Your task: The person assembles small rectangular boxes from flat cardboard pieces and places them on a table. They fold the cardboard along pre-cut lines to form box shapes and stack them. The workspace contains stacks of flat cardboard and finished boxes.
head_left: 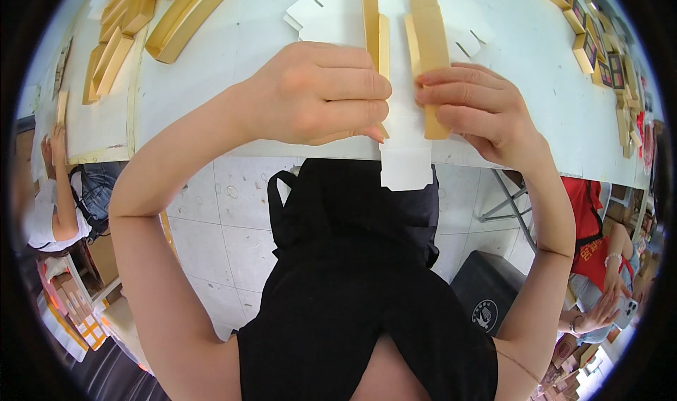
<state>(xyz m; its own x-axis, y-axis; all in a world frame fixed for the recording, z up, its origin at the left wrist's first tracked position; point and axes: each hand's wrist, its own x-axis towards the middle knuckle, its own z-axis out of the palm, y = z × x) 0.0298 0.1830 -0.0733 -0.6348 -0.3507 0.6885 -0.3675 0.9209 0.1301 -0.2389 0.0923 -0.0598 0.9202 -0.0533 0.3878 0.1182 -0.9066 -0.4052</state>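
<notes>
Between my hands lies a partly folded cardboard box blank (pixel 406 129), white inside and gold outside, its near end flap hanging past the table edge. Its two long gold sides stand folded up. My left hand (pixel 321 94) is closed, fingers pinching the left side wall. On the other side my right hand (pixel 483 108) grips the right side wall, fingers over the gold face and thumb out of sight. Flat white cardboard blanks (pixel 328 14) with slotted edges lie just beyond, partly under the box.
Folded gold trays (pixel 185 21) stand at the far left of the white table (pixel 211 83). Gold boxes with dark insides (pixel 584 52) line the right. Below the table are a dark bin (pixel 486 288) and a metal stand (pixel 511 203). Other people are at both sides, one holding a phone (pixel 625 312).
</notes>
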